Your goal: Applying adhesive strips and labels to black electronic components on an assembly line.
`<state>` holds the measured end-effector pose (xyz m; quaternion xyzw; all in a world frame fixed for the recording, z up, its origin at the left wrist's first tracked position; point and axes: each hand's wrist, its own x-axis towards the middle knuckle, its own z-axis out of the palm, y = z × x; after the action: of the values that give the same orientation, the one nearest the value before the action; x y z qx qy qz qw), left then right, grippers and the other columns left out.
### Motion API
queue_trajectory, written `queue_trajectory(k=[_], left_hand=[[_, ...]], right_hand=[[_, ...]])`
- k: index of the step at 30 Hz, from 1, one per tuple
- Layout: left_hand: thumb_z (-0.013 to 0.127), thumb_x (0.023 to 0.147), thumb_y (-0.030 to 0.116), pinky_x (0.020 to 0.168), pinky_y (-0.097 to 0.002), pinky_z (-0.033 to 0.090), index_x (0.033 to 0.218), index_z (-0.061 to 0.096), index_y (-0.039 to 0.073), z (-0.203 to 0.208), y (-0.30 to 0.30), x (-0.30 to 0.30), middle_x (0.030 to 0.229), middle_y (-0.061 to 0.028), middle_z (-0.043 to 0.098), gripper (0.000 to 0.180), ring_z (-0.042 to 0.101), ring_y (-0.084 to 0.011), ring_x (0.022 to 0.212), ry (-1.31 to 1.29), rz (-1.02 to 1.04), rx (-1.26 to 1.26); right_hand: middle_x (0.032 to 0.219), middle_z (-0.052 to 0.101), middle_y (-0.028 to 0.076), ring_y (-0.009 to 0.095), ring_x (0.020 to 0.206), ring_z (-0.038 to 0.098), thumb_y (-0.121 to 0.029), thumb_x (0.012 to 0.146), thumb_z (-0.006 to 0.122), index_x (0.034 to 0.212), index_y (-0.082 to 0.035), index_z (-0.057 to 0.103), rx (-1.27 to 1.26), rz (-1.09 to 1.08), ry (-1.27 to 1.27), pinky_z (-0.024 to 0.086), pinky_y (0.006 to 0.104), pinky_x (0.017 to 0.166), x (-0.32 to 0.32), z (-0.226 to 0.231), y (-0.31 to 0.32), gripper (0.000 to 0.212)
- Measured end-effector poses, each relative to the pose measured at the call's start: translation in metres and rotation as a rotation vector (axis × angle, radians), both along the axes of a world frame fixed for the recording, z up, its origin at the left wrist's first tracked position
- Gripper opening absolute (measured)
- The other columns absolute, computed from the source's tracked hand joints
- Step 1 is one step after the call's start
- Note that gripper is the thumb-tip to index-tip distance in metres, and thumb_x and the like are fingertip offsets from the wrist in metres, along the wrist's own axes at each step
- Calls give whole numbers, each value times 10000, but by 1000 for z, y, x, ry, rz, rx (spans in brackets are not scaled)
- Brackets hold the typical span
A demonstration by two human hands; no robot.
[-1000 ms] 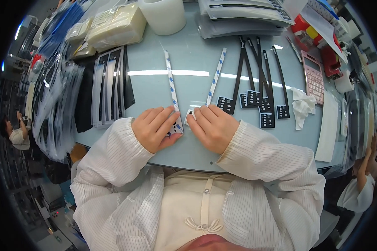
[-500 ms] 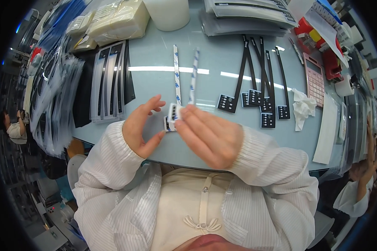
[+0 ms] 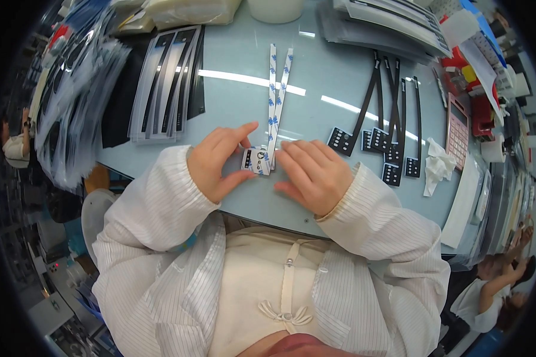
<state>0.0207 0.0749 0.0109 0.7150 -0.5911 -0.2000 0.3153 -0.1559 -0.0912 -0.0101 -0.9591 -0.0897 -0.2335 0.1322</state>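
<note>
Two long white strips [image 3: 274, 101] with blue marks lie side by side on the pale blue table [image 3: 232, 107], running away from me. Their near ends carry a small white and black square tab [image 3: 255, 160]. My left hand [image 3: 217, 163] pinches that tab between thumb and forefinger. My right hand [image 3: 315, 172] lies palm down just right of it, its fingertips pressed on the strips' near ends. Both of my sleeves are white with fine stripes.
Several black strips with square heads [image 3: 378, 128] lie to the right, next to a crumpled white tissue [image 3: 438, 166] and a pink calculator [image 3: 458, 128]. A stack of black-and-white sheets [image 3: 167, 83] and bagged stacks [image 3: 71, 95] sit to the left. Another person [image 3: 494, 285] is at lower right.
The two strips, spread in a V a second ago, now lie close together and parallel. My hands lifted their near ends and have set them back on the table.
</note>
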Motion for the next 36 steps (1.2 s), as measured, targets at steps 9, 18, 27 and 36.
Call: queue_trajectory(k=[9,18,27,36], left_hand=[[840,653,75,743,-316,501,1308,506,27,-1,-18,0,915,-101,562,737,575,-225,789,-131,-8,139],[797,698,45,841,-378,499,1263,531,10,-1,-17,-2,1047,-147,574,626,577,-297,968,-218,-37,-12],[765,694,35,887,-389,494,1233,560,5,-10,-23,29,1102,-163,587,577,570,-329,1019,-274,-41,-133],[739,757,23,908,-376,500,1163,625,24,-10,-25,53,1101,-150,605,422,593,-311,1026,-304,-22,-126]], right_hand=[[951,656,166,295,892,639,-136,748,740,972,35,646,-98,-22,7,520,415,837,14,-2,2,297],[928,663,146,274,858,650,-65,751,678,946,33,652,-155,-10,-36,527,433,845,17,-1,-3,220],[942,670,141,285,891,663,-65,747,698,948,20,647,-117,-71,-43,539,407,845,40,-9,-9,224],[1101,655,177,328,1081,621,-71,744,730,1017,22,635,68,-128,-45,510,401,931,58,-15,0,304]])
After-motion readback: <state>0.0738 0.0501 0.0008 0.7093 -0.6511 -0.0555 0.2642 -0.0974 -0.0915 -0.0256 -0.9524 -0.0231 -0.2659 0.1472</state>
